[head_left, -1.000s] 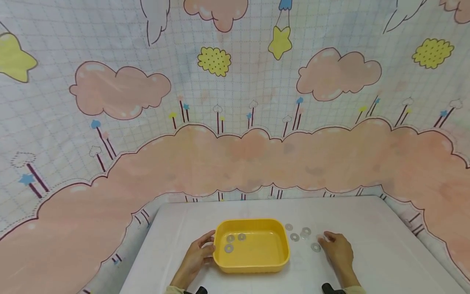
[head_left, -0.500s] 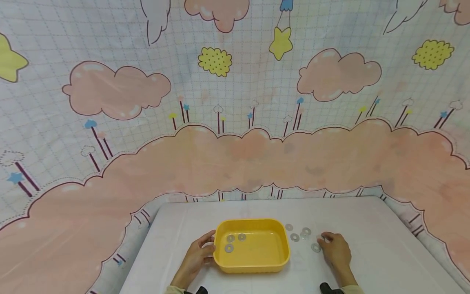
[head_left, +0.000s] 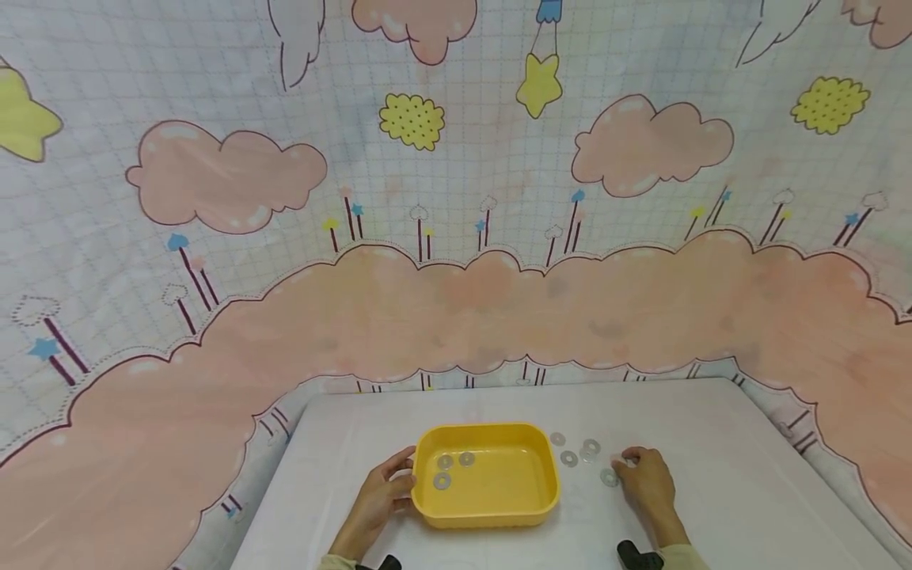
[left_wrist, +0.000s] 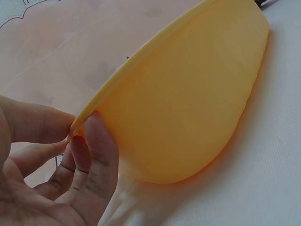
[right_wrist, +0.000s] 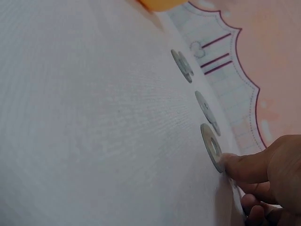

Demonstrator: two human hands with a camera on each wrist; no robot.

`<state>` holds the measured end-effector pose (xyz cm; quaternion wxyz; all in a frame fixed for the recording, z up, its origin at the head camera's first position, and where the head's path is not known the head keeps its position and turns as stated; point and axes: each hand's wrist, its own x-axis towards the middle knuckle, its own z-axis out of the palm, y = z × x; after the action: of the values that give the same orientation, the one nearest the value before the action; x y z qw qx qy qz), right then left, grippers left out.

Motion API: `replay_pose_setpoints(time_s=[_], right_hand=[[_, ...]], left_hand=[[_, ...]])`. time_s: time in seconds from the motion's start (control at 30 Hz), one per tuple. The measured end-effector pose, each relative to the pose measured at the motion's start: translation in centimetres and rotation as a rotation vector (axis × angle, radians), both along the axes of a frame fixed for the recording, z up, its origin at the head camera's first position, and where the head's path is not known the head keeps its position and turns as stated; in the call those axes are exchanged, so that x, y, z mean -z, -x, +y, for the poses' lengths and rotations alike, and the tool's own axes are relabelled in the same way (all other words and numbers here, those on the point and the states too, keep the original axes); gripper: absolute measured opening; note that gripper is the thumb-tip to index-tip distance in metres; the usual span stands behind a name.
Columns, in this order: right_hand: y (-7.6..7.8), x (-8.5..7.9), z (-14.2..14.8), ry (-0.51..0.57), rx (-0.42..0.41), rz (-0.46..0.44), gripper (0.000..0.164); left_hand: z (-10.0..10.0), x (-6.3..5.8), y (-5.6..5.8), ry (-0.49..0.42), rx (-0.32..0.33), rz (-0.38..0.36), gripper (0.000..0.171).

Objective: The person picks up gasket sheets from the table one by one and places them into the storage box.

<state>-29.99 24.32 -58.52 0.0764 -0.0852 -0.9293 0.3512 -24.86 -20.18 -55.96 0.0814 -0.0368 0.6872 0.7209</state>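
A yellow plastic tray (head_left: 492, 521) sits on the white table with several flat metal washers (head_left: 442, 481) toward its left end. My left hand (head_left: 375, 495) pinches the tray's left rim, thumb outside and fingers at the edge, as the left wrist view shows. To the right of the tray, my right hand (head_left: 650, 483) is down at the table with bent fingers. Its thumb tip reaches the edge of a washer (right_wrist: 210, 147) lying flat. The space between thumb and fingers is mostly hidden, so I cannot tell whether a washer is held there.
More loose washers (head_left: 568, 458) lie between the tray and my right hand, two of them overlapping. The white tabletop (head_left: 399, 408) ends at a patterned cloth backdrop (head_left: 456, 317) with clouds and stars. A dark wrist mount (head_left: 637, 556) sits below the right hand.
My right hand has shifted slightly left, its thumb closing in on the nearest washer. The left hand and tray hold their place; the whole head view has drifted a little.
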Motion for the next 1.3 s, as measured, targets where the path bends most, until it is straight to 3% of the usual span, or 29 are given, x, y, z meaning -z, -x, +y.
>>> replay_pose_setpoints(time_s=[0.27, 0.87, 1.1, 1.3], right_hand=[[0.0, -0.2, 0.0, 0.008, 0.006, -0.024, 0.036], [-1.0, 0.6, 0.0, 0.131, 0.124, 0.104, 0.027], [-1.2, 0.2, 0.8, 0.172, 0.160, 0.146, 0.024], [-1.4, -0.9, 1.6, 0.196, 0.125, 0.168, 0.025]], left_hand=[[0.1, -0.2, -0.1, -0.009, -0.001, -0.006, 0.064], [0.4, 0.0, -0.5, 0.015, -0.013, 0.005, 0.064], [0.3, 0.0, -0.5, 0.013, -0.020, 0.001, 0.064], [0.4, 0.1, -0.5, 0.008, -0.009, 0.012, 0.064]])
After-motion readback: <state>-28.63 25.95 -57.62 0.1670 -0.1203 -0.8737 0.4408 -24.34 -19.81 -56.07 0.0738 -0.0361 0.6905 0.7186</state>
